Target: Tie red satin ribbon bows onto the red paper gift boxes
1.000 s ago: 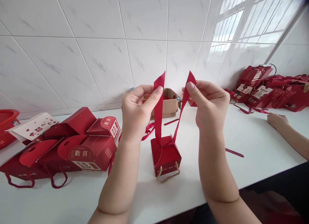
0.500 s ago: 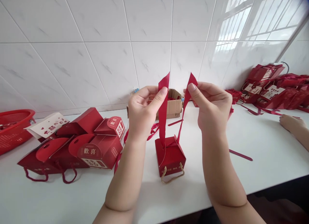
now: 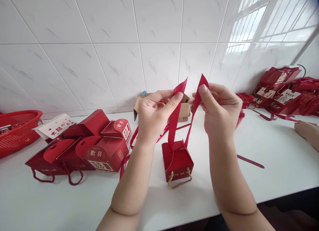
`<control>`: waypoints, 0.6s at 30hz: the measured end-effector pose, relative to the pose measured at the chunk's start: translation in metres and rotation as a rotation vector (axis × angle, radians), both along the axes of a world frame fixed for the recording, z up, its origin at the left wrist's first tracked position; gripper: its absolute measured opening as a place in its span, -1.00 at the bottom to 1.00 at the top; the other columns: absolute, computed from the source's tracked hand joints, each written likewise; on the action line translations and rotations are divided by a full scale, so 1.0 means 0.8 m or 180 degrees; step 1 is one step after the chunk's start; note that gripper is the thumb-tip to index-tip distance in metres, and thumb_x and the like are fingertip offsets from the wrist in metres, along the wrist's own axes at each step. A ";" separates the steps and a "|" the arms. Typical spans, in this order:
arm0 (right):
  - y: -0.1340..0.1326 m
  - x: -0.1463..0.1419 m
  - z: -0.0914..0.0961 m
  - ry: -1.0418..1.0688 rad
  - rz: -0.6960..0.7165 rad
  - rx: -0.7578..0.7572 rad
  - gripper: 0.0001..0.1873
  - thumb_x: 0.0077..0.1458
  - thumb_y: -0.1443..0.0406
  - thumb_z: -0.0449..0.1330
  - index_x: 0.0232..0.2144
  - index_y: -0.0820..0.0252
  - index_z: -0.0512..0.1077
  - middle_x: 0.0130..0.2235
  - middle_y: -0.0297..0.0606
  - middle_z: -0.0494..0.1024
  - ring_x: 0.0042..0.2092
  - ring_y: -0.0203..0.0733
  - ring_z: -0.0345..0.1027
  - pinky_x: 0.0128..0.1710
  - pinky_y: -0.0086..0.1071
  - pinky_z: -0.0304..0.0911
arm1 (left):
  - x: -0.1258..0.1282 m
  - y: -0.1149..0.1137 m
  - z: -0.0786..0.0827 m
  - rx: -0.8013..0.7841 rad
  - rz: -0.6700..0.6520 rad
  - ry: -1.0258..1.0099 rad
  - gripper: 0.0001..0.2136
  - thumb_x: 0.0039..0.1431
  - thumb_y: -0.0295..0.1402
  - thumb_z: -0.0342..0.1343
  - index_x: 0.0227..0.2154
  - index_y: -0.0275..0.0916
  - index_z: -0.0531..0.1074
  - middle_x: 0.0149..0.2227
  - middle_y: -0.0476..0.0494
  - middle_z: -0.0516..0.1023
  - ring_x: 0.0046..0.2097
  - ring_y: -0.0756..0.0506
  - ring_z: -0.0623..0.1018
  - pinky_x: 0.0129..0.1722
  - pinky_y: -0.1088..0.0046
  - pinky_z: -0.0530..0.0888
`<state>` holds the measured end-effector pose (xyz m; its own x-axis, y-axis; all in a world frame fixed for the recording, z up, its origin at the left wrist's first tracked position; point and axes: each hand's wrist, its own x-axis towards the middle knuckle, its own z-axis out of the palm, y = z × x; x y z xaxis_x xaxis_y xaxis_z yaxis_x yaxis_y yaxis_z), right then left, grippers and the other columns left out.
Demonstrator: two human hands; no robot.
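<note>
A small red gift box (image 3: 177, 163) with a gold rope handle (image 3: 179, 184) stands on the white table between my forearms. From its top rise the two ends of a red ribbon (image 3: 173, 131). My left hand (image 3: 157, 114) pinches the left end between thumb and fingers, its slanted tip poking up above the thumb. The other end is pinched in my right hand (image 3: 220, 108), also with a pointed tip showing. Both lengths run up from the box, the right one seen nearly edge-on. Neither hand touches the box.
Several red gift boxes (image 3: 104, 154) sit at the left, beside a red plastic basket (image 3: 22, 134). Behind my hands is a cardboard box (image 3: 184, 112). Finished-looking boxes (image 3: 281, 88) are piled at the right. Another person's hand (image 3: 307, 131) rests near loose ribbons. A ribbon strip (image 3: 250, 161) lies right.
My left hand has moved right, bringing the two ribbon ends closer together; the left length now leans. The whole view has shifted slightly, and the box stays in place.
</note>
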<state>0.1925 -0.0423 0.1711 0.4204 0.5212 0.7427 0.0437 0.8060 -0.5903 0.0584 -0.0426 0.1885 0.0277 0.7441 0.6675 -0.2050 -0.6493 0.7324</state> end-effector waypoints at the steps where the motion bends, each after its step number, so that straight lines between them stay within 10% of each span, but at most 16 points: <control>1: -0.001 -0.001 0.000 -0.0022 0.0102 -0.0023 -0.74 -0.01 0.05 0.28 -0.35 0.06 0.52 -0.43 -0.35 0.58 -0.40 -0.20 0.52 -0.38 -0.27 0.48 | 0.000 0.000 0.000 0.0019 -0.0055 0.0008 -0.92 -0.01 -0.28 0.29 -0.44 -0.13 0.59 -0.40 -0.03 0.60 -0.32 -0.06 0.58 -0.28 0.38 0.53; 18: -0.023 -0.001 0.010 -0.0803 0.0971 -0.0539 -0.57 0.09 -0.04 0.13 -0.54 0.13 0.54 -0.50 -0.30 0.49 -0.37 -0.25 0.46 -0.40 -0.35 0.44 | 0.001 0.001 -0.001 0.0317 0.0241 0.0361 -0.76 -0.19 -0.39 0.40 -0.46 -0.15 0.44 -0.48 0.06 0.52 -0.44 0.01 0.51 -0.47 0.46 0.41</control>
<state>0.1921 -0.0607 0.1790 0.0444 0.7169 0.6958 -0.0217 0.6970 -0.7168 0.0594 -0.0417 0.1879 0.0535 0.6773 0.7338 -0.0725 -0.7302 0.6793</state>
